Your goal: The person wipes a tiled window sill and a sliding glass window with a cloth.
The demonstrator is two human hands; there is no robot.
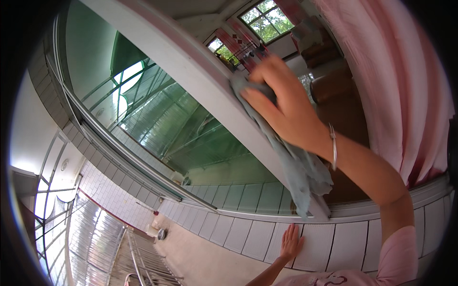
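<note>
My right hand (282,96) grips a grey-blue cloth (291,164) against the edge of a white sliding window frame (200,75). The fingers are a little blurred, and the cloth's loose end hangs down along the frame towards the sill. On that wrist sits a metal bangle (333,146). My left hand (291,243) rests flat on the white tiled sill (250,237), fingers together and pointing at the window track (264,216). Left of the frame, the green-tinted glass pane (200,143) mirrors the metal roofing and bars behind me.
A pink curtain (400,89) hangs at the right of the opening. Through the opening show a brown sofa (332,87) and a far window (266,19). Below left are a metal railing (137,254) and a small round container (162,234) on the concrete floor (200,246).
</note>
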